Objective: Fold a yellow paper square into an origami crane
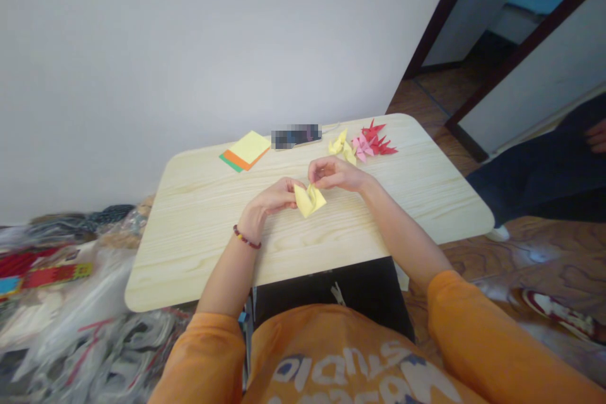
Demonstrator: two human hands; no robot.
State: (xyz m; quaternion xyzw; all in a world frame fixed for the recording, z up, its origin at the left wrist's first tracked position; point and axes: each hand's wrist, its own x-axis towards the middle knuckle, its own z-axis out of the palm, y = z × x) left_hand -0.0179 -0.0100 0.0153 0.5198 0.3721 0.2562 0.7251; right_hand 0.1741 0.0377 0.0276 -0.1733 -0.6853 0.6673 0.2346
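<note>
A partly folded piece of yellow origami paper (308,202) is between my two hands, over the middle of the table. My left hand (280,194), below a beaded bracelet, pinches its left side. The fingers of my right hand (337,173) are closed at its upper edge, by the fold. Beyond my right hand lie folded paper pieces: yellow ones (339,141), a pink one (363,147) and red ones (379,139). A stack of square paper sheets (250,148), yellow over orange and green, rests at the back left.
The light wooden table (199,221) stands against a white wall. A phone-like device (296,137), blurred out, lies at its back edge. Plastic-wrapped goods (108,328) cover the floor at left. Another person's leg (534,164) is close to the table's right side.
</note>
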